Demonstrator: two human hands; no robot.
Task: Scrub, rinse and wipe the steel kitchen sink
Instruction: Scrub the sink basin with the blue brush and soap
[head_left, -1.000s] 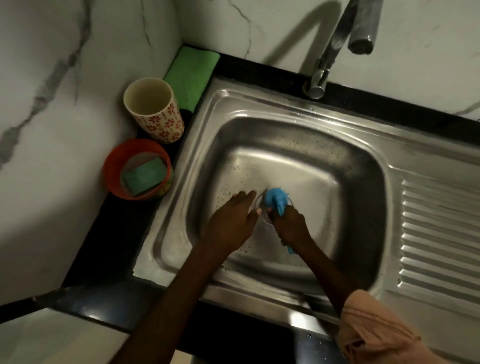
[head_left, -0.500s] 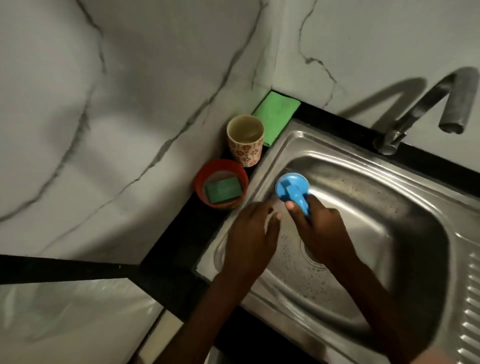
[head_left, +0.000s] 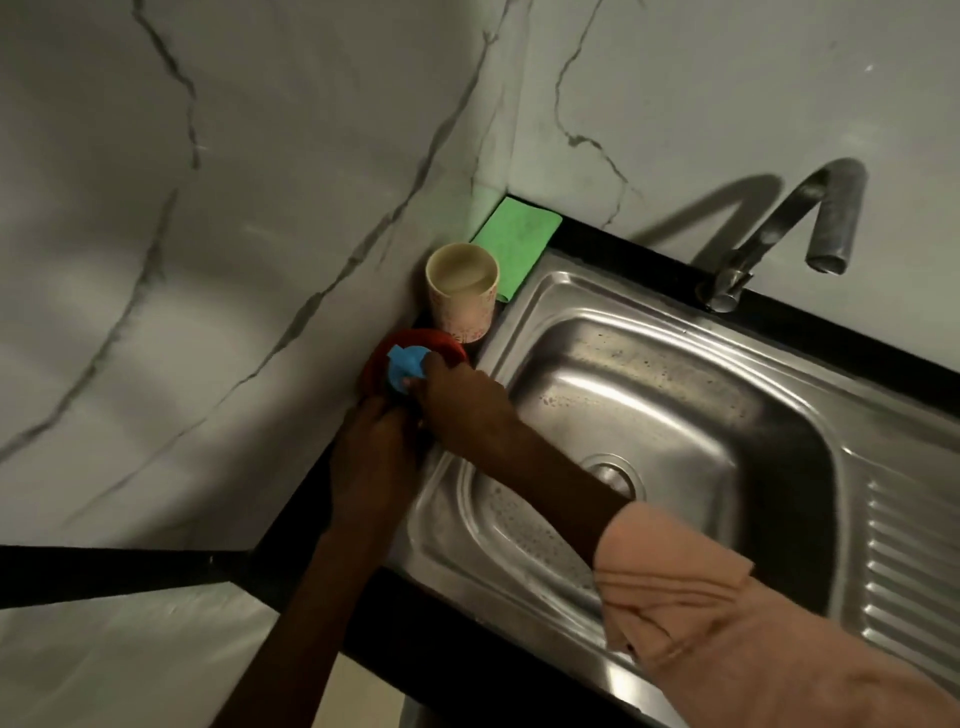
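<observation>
Sink (head_left: 649, 415) sits set into the dark worktop (head_left: 291, 545) below the tap (head_left: 789, 223), its basin speckled with droplets. From the head view I see my right hand (head_left: 457, 400) pinching a blue scrubber (head_left: 405, 366) over the red dish (head_left: 421, 340); my left hand (head_left: 374, 457) lies under the right one at the dish, and I cannot tell its grip. The patterned cup (head_left: 462, 291) stands just beside the dish, so I judge a careless dip could knock it over. The green cloth (head_left: 514, 234) lies in the corner.
</observation>
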